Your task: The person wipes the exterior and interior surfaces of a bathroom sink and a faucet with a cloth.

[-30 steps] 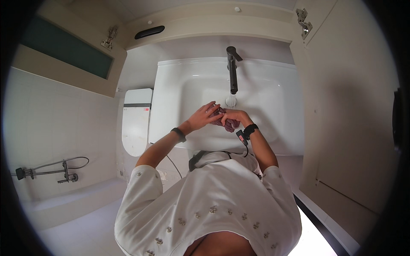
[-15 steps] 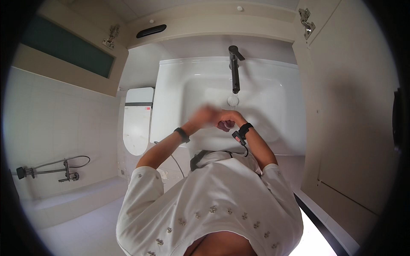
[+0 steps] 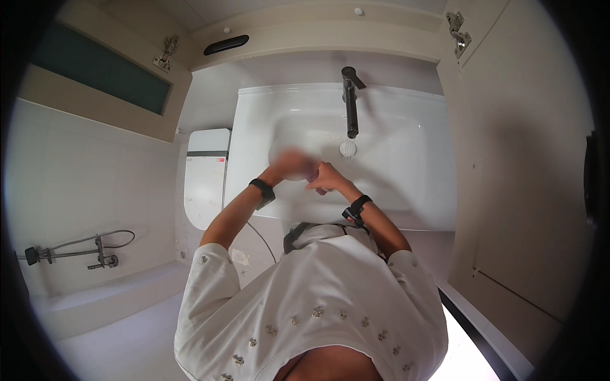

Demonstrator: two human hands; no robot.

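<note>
Over the near left part of the white sink, my hands are together. My right hand has its fingers closed round a small, soft, dark pink thing, perhaps wet cloth; most of it is hidden. My left hand is against the other end of it, but that hand is blurred and its fingers cannot be made out. Behind and to the right stands the dark faucet, its spout over the round drain plug. Thin streaks of water show near the plug.
An open cabinet door stands to the right, another cabinet door at upper left. The white toilet lid is left of the sink. A shower fitting hangs on the left wall. Black bands circle both wrists.
Both hands have moved left, away from the drain and the water stream, with the dark pink thing between them. My right hand has turned and the thing hangs more toward me.
</note>
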